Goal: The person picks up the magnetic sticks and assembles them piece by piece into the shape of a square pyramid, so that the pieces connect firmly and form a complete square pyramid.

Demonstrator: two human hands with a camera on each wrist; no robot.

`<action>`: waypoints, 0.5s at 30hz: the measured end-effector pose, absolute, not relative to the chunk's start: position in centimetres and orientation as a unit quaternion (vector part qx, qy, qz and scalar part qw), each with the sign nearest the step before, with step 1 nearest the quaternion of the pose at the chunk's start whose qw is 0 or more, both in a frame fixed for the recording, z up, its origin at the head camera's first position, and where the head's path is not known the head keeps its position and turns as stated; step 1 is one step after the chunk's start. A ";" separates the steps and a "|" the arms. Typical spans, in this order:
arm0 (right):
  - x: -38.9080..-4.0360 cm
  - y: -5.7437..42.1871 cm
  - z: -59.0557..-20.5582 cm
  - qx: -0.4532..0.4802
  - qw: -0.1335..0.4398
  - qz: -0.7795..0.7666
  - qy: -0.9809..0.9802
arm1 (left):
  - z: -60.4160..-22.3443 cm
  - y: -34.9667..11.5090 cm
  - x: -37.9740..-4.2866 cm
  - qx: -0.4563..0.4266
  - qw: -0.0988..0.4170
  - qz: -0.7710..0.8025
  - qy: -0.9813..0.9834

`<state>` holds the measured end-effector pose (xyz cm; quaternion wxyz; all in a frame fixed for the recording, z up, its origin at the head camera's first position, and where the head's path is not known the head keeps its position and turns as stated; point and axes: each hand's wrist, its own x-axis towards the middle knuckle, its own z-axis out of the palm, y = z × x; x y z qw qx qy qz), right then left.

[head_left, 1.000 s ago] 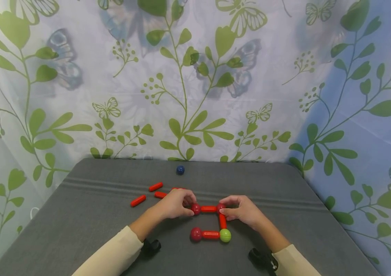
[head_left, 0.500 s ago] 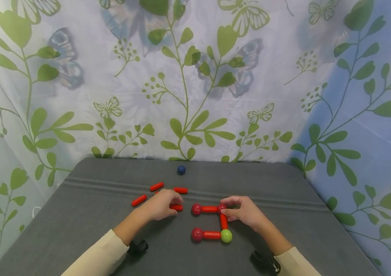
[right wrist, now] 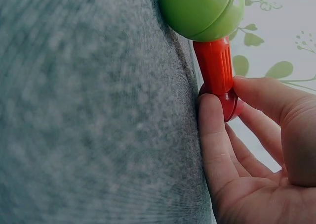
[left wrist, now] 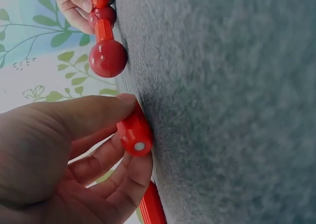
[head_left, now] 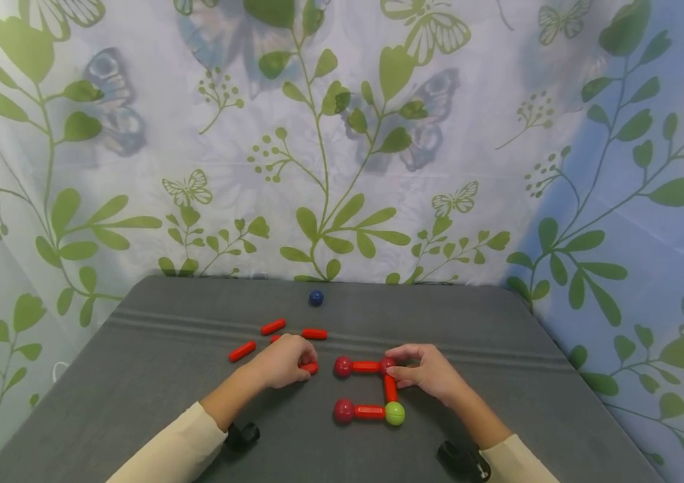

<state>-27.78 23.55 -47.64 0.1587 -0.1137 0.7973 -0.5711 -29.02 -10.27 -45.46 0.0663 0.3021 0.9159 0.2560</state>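
by the head view's clock, the left hand (head_left: 284,362) pinches a short red stick (left wrist: 134,132) between thumb and fingers, low at the grey table (head_left: 499,349). at three o'clock from it, the right hand (head_left: 425,369) pinches a red corner ball (right wrist: 229,106). from that ball an upper stick (head_left: 366,367) runs toward nine to a second red ball (head_left: 343,366), and a side stick (head_left: 390,388) toward six to a green ball (head_left: 395,413); from there a lower stick (head_left: 369,412) reaches toward nine to a third red ball (head_left: 344,410). loose red sticks (head_left: 242,351) lie around the left hand from nine through one, one partly hidden behind it. farther out toward one sits a blue ball (head_left: 316,298).
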 end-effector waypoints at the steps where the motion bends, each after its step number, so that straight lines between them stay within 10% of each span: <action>1: -27.8 23.6 -47.7 -0.114 0.158 -0.571 0.798 | -45.5 -10.3 -28.9 0.300 0.068 0.262 0.915; 15: -27.8 23.6 -47.6 -0.115 0.156 -0.565 0.802 | -45.9 -10.4 -27.4 0.263 0.125 0.428 0.856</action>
